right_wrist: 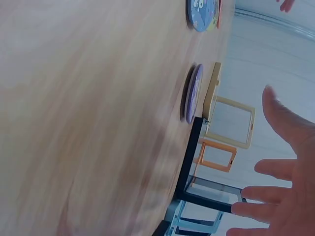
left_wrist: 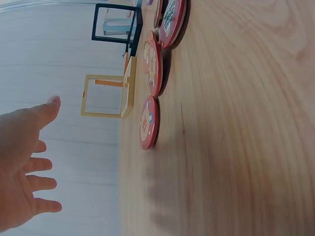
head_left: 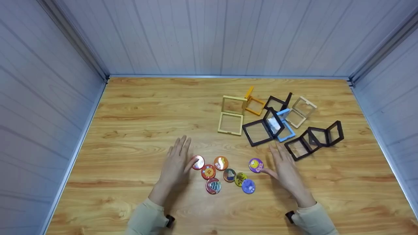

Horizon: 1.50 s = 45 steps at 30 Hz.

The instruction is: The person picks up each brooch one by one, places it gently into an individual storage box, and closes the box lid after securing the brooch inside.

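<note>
Nearer the person than the orange badge (head_left: 221,163): dark-red badge (head_left: 213,186) slightly L of it, lilac badge (head_left: 248,186) to its R. Badges lie close together, so a low sweep could prob. shove several at once. L hand (head_left: 174,164), L of orange badge: fingers extended, holding nothing; thumb overlaps the glare-lit badge (head_left: 200,165) in head view, but L wrist view shows it raised clear. R hand (head_left: 287,171), R of orange badge: also extended & empty, thumb by purple badge (head_left: 255,164); fingertips near the big black frame (head_left: 267,128) beyond, so a careless reach might knock its raised leaf. Frames crowd there, incl. blue frame (head_left: 290,127); dragging one may pull neighbours. Most room: tabletop (head_left: 140,130) L of orange badge; back wall (head_left: 209,39) bounds far edge.
</note>
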Motion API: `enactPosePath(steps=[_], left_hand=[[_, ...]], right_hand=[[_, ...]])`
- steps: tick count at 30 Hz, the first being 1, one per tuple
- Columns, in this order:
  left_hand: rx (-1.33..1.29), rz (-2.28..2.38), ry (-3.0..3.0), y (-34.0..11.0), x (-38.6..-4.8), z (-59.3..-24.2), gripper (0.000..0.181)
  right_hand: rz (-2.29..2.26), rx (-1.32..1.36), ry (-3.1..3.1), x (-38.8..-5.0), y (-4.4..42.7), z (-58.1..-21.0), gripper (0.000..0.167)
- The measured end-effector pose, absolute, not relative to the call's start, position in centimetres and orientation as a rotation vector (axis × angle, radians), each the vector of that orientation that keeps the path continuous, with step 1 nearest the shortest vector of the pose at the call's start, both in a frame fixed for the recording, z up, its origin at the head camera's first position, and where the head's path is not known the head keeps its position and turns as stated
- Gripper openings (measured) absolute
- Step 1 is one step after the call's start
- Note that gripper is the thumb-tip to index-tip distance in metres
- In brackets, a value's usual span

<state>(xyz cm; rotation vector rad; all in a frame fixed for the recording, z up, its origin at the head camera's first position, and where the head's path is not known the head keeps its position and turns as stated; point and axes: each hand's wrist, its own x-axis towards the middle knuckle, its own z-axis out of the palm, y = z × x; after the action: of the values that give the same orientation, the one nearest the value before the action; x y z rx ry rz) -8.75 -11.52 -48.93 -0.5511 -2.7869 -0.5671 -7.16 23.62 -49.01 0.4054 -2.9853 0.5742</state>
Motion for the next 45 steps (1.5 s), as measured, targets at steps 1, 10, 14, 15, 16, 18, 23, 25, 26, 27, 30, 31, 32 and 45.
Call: enactPosePath(steps=[1, 10, 14, 15, 16, 18, 23, 25, 26, 27, 30, 31, 32, 45], left_hand=[[-0.553, -0.587, -2.782, -11.4, -9.0, -48.9, 0.065], [-0.541, -0.775, -2.682, -10.5, -12.3, -48.6, 0.055], [-0.529, -0.839, -2.653, -9.9, -14.1, -48.4, 0.049], [-0.526, -0.854, -2.648, -9.7, -14.6, -48.3, 0.048], [-0.528, -0.865, -2.641, -9.6, -15.1, -48.2, 0.047], [-0.532, -0.866, -2.63, -9.2, -16.1, -48.1, 0.046], [-0.576, -0.835, -2.606, -8.4, -18.5, -47.5, 0.043], [-0.59, -0.826, -2.608, -8.0, -19.4, -47.2, 0.043], [-0.595, -0.823, -2.614, -7.8, -19.8, -47.1, 0.043], [-0.598, -0.818, -2.624, -7.6, -20.2, -46.9, 0.043], [-0.603, -0.816, -2.658, -6.9, -21.4, -46.3, 0.043], [-0.603, -0.817, -2.675, -6.7, -21.8, -46.2, 0.044], [-0.602, -0.819, -2.692, -6.4, -22.2, -46.1, 0.044], [-0.619, -0.809, -2.854, -3.9, -25.5, -45.7, 0.047]], right_hand=[[0.586, 0.406, -2.979, -7.2, 23.5, -49.1, 0.085], [0.726, 0.358, -2.989, -8.3, 22.9, -49.6, 0.082], [0.776, 0.361, -2.95, -8.7, 22.6, -49.9, 0.078], [0.784, 0.366, -2.941, -8.7, 22.6, -50.0, 0.077], [0.792, 0.37, -2.934, -8.8, 22.5, -50.1, 0.077], [0.795, 0.377, -2.925, -8.9, 22.4, -50.3, 0.076], [0.753, 0.405, -2.921, -8.8, 22.3, -50.9, 0.073], [0.737, 0.411, -2.939, -8.8, 22.3, -51.1, 0.072], [0.736, 0.417, -2.95, -8.7, 22.2, -51.2, 0.072], [0.742, 0.423, -2.962, -8.7, 22.2, -51.2, 0.072], [0.738, 0.433, -3.003, -8.7, 22.1, -51.2, 0.074], [0.742, 0.441, -3.008, -8.7, 22.0, -51.3, 0.075], [0.741, 0.449, -3.01, -8.7, 22.0, -51.3, 0.075], [0.704, 0.461, -3.116, -8.7, 21.9, -51.4, 0.071]])
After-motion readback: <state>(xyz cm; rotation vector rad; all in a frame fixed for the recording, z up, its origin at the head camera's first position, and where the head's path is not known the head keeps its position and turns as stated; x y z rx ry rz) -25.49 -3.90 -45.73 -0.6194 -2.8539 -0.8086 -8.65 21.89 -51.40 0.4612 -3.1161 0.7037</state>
